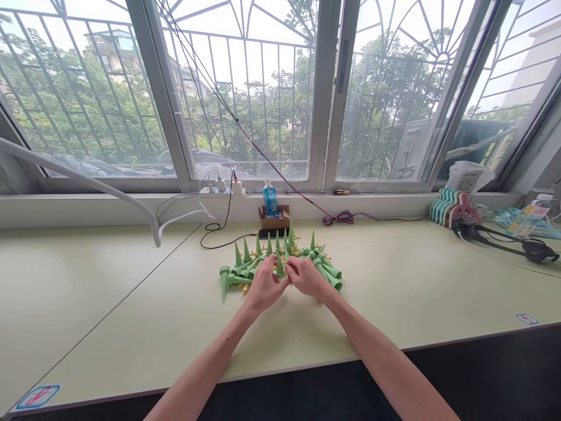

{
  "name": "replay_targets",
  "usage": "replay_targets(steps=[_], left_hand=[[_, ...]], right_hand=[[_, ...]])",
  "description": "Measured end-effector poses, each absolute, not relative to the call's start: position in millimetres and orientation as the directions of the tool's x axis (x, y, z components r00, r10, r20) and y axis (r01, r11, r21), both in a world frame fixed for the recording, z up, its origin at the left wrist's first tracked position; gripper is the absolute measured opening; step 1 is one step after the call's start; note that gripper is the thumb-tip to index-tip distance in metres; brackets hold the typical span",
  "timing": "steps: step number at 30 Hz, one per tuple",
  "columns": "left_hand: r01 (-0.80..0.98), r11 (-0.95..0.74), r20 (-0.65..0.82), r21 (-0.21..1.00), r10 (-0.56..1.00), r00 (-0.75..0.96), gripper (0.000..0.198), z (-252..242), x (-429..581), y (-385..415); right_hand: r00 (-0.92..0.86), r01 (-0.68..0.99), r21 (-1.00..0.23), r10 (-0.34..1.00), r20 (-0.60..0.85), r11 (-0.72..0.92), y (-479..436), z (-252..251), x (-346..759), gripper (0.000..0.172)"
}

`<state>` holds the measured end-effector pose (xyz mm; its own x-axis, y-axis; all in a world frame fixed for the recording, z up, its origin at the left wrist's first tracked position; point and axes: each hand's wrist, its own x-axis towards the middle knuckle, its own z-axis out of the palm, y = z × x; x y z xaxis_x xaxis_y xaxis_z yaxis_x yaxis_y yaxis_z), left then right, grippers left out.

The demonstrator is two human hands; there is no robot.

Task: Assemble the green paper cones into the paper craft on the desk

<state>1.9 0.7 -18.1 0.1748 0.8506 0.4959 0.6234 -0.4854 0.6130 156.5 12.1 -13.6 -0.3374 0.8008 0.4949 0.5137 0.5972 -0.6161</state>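
Note:
My left hand [264, 287] and my right hand [307, 277] meet over the front of a pile of green plastic parts. A green cone-shaped spike [279, 264] stands point up between them, with the fingers of my left hand closed round its lower end. The right thumb and fingertips pinch close beside the spike's base; what they hold is hidden. Behind the hands, several green spikes [269, 244] stand upright in a row. More green spikes [326, 272] lie flat to the right, and another spike [224, 283] lies point down at the left. Small yellow pieces [245, 289] show among them.
Behind the pile lie a dark phone [274, 233] and a cardboard box [280, 221], with a blue-liquid bottle [270, 202]. A bundled cable [338, 218] runs along the sill. Black goggles [504, 241] and clothes hangers [451, 207] are at right. A white curved arm [109, 190] hangs at left.

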Motion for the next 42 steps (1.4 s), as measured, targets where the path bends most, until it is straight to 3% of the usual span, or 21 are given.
replay_targets(steps=[42], left_hand=[[0.576, -0.459, 0.461, 0.677, 0.874, 0.155, 0.026, -16.7, 3.5, 0.3]], right_hand=[[-0.343, 0.462, -0.672, 0.816, 0.466, 0.578, 10.2, -9.1, 154.5, 0.025]])
